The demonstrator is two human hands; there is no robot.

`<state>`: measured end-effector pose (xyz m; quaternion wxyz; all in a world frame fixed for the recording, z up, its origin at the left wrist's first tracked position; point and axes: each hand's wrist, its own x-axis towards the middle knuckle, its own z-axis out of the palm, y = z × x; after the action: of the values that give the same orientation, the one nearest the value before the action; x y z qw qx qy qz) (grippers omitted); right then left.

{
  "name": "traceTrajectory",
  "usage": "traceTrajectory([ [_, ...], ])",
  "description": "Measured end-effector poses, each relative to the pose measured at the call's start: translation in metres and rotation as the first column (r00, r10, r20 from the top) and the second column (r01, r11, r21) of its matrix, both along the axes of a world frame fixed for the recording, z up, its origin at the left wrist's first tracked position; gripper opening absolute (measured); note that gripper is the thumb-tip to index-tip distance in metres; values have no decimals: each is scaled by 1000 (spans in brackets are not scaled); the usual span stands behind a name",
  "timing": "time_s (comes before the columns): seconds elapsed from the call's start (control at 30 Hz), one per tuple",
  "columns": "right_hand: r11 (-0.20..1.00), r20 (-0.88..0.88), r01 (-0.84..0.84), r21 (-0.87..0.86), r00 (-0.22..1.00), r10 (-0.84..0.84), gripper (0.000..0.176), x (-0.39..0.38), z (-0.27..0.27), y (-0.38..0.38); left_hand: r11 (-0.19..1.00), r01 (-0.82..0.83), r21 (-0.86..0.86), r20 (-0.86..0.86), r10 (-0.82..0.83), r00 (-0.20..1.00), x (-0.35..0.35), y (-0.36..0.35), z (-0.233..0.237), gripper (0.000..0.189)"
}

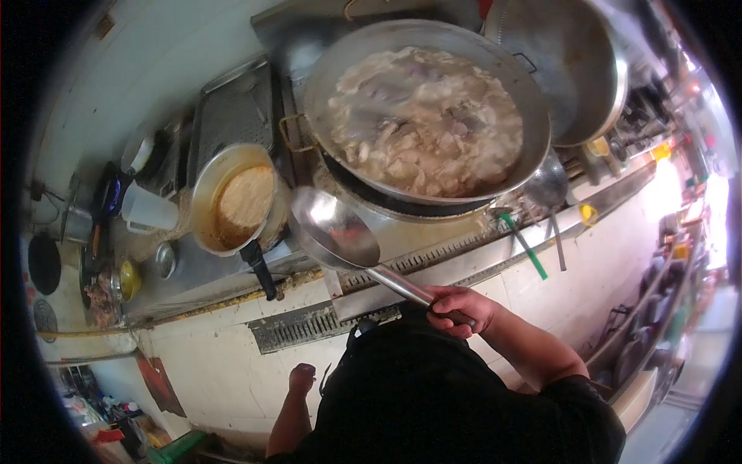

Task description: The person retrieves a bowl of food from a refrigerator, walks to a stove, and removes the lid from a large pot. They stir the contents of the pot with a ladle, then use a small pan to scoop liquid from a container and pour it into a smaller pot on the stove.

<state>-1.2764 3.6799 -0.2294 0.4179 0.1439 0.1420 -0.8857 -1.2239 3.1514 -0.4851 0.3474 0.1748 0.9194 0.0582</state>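
Right hand (pixel 460 305): gripping the ladle's handle end, just off the desk's (pixel 464 255) front edge.
Ladle (pixel 336 228): bowl raised over the front edge, beside the wok.
Left hand (pixel 301 377): curled shut, holding nothing, low by the tiled front.
Wok (pixel 425 116): holds pale meat in liquid.
Pan (pixel 236 201): left of wok, brown contents.

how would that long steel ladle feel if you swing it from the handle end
Probably stiff: the long-handled steel ladle looks like rigid metal. Likely bowl-heavy, since the right hand grips only the far handle end. Its bowl looks shiny, so perhaps slick if greasy.
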Motion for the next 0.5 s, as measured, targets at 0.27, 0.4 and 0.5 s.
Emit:
traceTrajectory([
  [0.27, 902, -207, 383, 197, 916, -344, 43, -45, 38, 47, 967, -117, 224, -82, 139, 987, -26, 70, 22, 22],
  [0.4, 755, -61, 548, 360, 821, -567, 21, -75, 34, 75, 987, 18, 159, -106, -1, 994, -35, 87, 11, 15],
  [0.5, 669, -2, 589, 454, 751, -660, 11, -88, 17, 96, 985, 63, 159, -151, -39, 988, -33, 93, 4, 16],
])
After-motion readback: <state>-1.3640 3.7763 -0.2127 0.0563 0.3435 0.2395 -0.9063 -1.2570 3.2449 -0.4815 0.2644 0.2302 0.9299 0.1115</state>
